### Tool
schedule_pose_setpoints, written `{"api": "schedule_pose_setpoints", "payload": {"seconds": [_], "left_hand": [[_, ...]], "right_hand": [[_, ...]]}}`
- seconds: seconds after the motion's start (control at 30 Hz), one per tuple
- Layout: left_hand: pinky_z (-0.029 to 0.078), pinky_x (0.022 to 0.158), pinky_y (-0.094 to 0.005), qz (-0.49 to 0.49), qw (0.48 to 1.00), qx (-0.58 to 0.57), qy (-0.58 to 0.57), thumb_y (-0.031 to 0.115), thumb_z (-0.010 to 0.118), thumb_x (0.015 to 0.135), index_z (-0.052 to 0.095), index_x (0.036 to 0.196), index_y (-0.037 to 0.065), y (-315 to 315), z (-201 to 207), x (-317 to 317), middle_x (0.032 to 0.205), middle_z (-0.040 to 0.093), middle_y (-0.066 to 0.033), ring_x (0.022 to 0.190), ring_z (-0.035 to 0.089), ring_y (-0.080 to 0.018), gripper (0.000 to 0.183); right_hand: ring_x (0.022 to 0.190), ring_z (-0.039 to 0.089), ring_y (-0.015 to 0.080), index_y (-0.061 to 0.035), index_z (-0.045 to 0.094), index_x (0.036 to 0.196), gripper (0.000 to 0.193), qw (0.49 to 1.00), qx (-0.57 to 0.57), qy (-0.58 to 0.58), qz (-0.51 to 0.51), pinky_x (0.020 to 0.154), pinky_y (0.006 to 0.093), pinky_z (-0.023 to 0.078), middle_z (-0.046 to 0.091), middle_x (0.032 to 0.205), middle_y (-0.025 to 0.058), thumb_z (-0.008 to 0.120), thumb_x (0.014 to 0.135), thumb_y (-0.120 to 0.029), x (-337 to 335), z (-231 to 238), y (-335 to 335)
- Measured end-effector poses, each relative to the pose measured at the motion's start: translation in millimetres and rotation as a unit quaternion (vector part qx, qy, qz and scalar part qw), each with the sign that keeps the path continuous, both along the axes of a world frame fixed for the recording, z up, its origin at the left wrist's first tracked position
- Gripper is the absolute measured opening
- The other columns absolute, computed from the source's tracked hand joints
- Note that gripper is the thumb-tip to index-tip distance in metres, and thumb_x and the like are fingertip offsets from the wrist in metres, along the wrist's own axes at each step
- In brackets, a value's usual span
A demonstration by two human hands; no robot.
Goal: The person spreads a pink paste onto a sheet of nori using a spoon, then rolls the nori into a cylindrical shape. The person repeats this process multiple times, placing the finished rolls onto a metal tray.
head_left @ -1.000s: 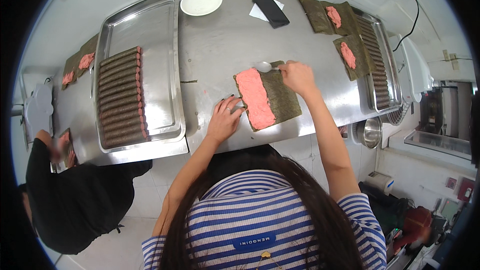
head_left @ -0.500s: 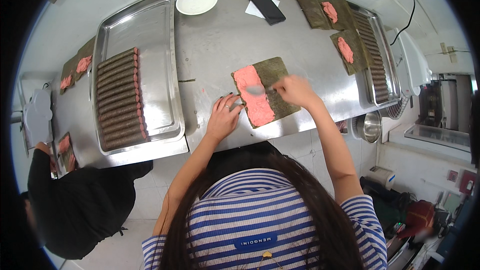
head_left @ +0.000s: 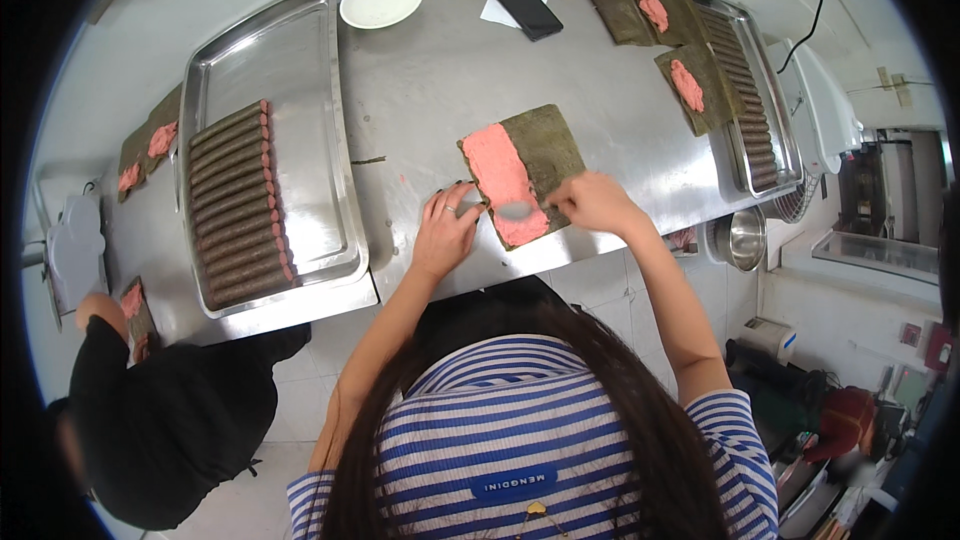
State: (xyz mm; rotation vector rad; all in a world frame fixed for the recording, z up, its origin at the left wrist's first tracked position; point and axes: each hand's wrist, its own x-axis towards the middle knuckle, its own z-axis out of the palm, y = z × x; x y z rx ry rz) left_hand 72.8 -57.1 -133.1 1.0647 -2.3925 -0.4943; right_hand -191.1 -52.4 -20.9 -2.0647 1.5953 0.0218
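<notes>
Beside my right grip (head_left: 597, 203), the square dark-green seaweed sheet (head_left: 545, 145) looks matt and rough-grained, and the strip of pink paste (head_left: 497, 162) on it moist and uneven. The silver metal spoon (head_left: 515, 210) in that grip looks smooth, though blurred. Around both grips, the long grey metal worktop (head_left: 420, 90) has a soft sheen. Left of my left grip (head_left: 447, 233), the rectangular silver metal tray (head_left: 310, 140) is glossy. Beyond them, the round white bowl (head_left: 381, 0) looks smooth, the white paper (head_left: 497, 13) matt.
</notes>
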Motion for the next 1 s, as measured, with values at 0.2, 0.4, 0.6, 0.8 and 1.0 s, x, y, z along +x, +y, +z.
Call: {"api": "schedule_pose_setpoints", "payload": {"seconds": [0.2,0.4,0.6,0.8,1.0], "left_hand": [[0.033,0.105,-0.0469,-0.007,1.0,-0.003,0.0,0.008,0.062,0.078,0.061,0.106,0.013,-1.3,1.3,-2.2,0.129,0.049,-0.0097,0.125,0.045,-0.0281,0.029],[0.034,0.103,-0.0466,-0.004,1.0,-0.005,0.012,0.004,0.062,0.076,0.063,0.105,0.013,-1.4,3.1,-3.7,0.127,0.052,-0.0099,0.124,0.046,-0.0298,0.03],[0.034,0.103,-0.0463,-0.005,1.0,0.001,0.018,0.003,0.061,0.076,0.063,0.105,0.013,-1.0,2.8,-3.2,0.126,0.052,-0.0097,0.124,0.046,-0.0298,0.031],[0.035,0.103,-0.0459,-0.007,1.0,0.003,0.017,0.003,0.061,0.075,0.063,0.105,0.013,-1.4,3.9,-3.9,0.126,0.052,-0.0093,0.123,0.046,-0.0297,0.032],[0.035,0.103,-0.0455,-0.003,1.0,-0.002,0.019,0.002,0.061,0.075,0.063,0.105,0.013,-1.2,1.8,-3.9,0.126,0.052,-0.0088,0.124,0.047,-0.0292,0.032]], "right_hand": [[0.08,0.066,0.0315,-0.0147,0.072,0.097,0.025,0.986,-0.115,0.067,-0.096,0.067,0.0462,0.052,0.068,0.086,0.0114,0.053,0.081,-0.014,3.9,-22.5,-19.6],[0.077,0.067,0.032,-0.0134,0.071,0.097,0.024,0.991,-0.074,0.067,-0.089,0.067,0.0447,0.053,0.066,0.088,0.0095,0.054,0.08,-0.013,11.6,-26.1,35.3],[0.076,0.066,0.0314,-0.0127,0.072,0.093,0.025,0.996,-0.02,0.076,-0.048,0.067,0.0443,0.052,0.067,0.084,0.0093,0.053,0.079,-0.011,5.5,-3.6,65.5],[0.076,0.066,0.0314,-0.0142,0.073,0.096,0.026,0.995,-0.052,0.024,-0.085,0.067,0.0436,0.052,0.067,0.087,0.0097,0.053,0.08,-0.012,-2.3,11.8,45.3],[0.076,0.067,0.0305,-0.0147,0.071,0.1,0.026,0.99,-0.079,0.061,-0.103,0.064,0.0429,0.052,0.066,0.086,0.0086,0.054,0.08,-0.013,20.7,-23.7,50.3]]}}
